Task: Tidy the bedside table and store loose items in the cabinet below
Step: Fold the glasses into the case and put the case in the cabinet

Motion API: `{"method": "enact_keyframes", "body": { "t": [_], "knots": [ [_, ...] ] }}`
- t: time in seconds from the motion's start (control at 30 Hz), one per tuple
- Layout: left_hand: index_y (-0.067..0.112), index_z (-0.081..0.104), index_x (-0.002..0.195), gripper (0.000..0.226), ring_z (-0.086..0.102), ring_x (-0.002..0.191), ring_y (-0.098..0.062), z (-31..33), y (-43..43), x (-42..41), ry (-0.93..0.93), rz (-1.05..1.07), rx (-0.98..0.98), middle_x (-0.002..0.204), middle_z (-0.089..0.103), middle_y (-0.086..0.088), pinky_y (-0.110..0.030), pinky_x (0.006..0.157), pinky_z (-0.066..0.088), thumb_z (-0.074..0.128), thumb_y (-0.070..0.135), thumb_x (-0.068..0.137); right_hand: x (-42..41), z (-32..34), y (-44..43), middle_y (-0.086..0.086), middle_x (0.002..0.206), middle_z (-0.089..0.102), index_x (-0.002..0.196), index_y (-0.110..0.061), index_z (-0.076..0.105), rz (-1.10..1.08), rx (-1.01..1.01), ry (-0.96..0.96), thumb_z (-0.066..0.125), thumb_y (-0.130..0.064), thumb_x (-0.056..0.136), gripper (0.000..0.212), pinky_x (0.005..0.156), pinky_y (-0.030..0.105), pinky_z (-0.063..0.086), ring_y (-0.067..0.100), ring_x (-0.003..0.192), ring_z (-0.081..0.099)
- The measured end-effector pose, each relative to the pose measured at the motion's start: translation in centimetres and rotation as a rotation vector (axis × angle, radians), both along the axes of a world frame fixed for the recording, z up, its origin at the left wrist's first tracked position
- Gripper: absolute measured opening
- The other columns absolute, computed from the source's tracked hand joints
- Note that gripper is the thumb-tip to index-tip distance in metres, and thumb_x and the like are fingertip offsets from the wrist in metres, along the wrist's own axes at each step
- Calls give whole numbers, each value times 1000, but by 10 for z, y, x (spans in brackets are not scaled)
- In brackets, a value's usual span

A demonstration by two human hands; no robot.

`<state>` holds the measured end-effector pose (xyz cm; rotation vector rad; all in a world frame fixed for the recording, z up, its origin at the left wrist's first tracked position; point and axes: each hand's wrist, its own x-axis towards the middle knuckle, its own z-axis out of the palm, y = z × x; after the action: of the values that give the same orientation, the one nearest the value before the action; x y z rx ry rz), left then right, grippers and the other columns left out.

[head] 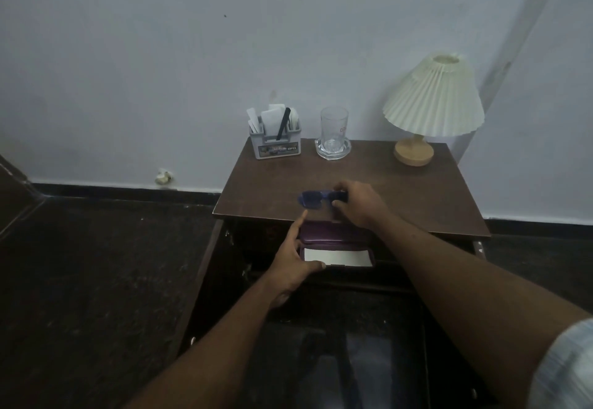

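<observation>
A pair of blue glasses (310,199) lies near the front edge of the dark wooden bedside table (401,190). My right hand (361,204) grips the glasses at their right side. Just below the table's front edge, my left hand (293,259) holds an open purple glasses case (333,238) with a white cloth (335,256) in its lower half; the index finger points up toward the glasses. The case hangs in front of the open cabinet (321,328) under the table.
At the back of the table stand a grey organizer (278,148) with papers and a pen, an empty glass (333,134) on a clear coaster, and a lamp (431,103) with a pleated cream shade. The wall is right behind. Dark floor lies to the left.
</observation>
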<state>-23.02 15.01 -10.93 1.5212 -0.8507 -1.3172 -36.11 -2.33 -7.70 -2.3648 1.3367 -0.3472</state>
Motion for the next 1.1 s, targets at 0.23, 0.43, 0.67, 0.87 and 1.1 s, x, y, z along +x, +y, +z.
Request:
{"method": "enact_keyframes", "body": {
  "t": [0.23, 0.43, 0.67, 0.87, 1.1],
  "knots": [
    [58, 25, 150, 115, 63, 125, -21, -3, -4, -1, 2, -12, 3, 138, 62, -6, -52, 104, 54, 83, -4, 74, 3, -5, 0, 7, 105, 70, 103, -21, 60, -51, 2, -24, 64, -23, 93, 10, 83, 49, 57, 26, 93, 65],
    [65, 27, 145, 113, 65, 122, -19, -1, -2, -1, 6, -9, 5, 135, 63, -2, -50, 101, 56, 82, -4, 74, -2, 11, 3, 8, 95, 67, 92, -16, 58, -16, -65, -51, 62, -20, 95, 6, 75, 45, 54, 29, 86, 63],
    [56, 27, 152, 116, 71, 112, -16, 2, 3, -7, 25, 13, -52, 125, 71, -4, -43, 97, 60, 81, -10, 73, -15, 40, 5, 2, 94, 71, 90, -19, 61, -10, -47, -186, 62, -19, 95, 5, 76, 38, 53, 24, 86, 65],
    [58, 25, 151, 114, 71, 114, -16, 11, 8, -9, 46, 10, -40, 131, 67, -4, -42, 93, 61, 79, -9, 76, -29, 54, 19, -7, 92, 72, 93, -25, 65, 39, 14, -280, 64, -20, 96, 6, 71, 28, 51, 10, 83, 68],
    [53, 24, 153, 114, 69, 116, -17, 17, 10, -6, 24, 29, -40, 128, 69, -2, -40, 93, 61, 81, -7, 74, -48, 63, 39, -11, 90, 69, 94, -27, 65, 105, 71, -258, 65, -23, 97, 5, 63, 21, 48, 3, 80, 66]
  ]
}}
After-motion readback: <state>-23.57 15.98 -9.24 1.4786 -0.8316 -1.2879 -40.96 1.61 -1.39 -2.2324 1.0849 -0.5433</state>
